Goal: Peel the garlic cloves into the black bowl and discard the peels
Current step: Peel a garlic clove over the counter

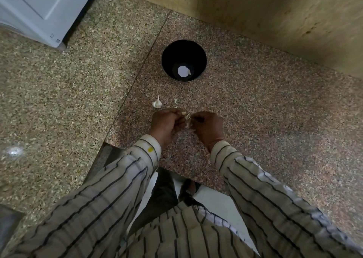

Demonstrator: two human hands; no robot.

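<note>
Both hands are raised just above the speckled granite tabletop (pixel 255 104), close together near its front edge. The left hand (pixel 167 125) and the right hand (pixel 208 129) each have curled fingers closed on the same garlic clove (pixel 187 120), which sits between them with pale, papery skin showing at the gap. Which fingers pinch the skin cannot be told.

The black bowl (pixel 167 61) stands upright on the tabletop, well beyond the hands. Inside, at its bottom, lies one peeled clove (pixel 189 72) beside a round white spot.

A partial garlic bulb (pixel 157 103) rests on the tabletop between the bowl and the left hand, near the hand. Small peel scraps (pixel 175 101) lie just to its right, apart from the bulb.

Striped sleeves (pixel 125 175) cover both forearms. A white appliance (pixel 39 12) stands at the far left corner. A wooden panel (pixel 265 12) backs the tabletop.
</note>
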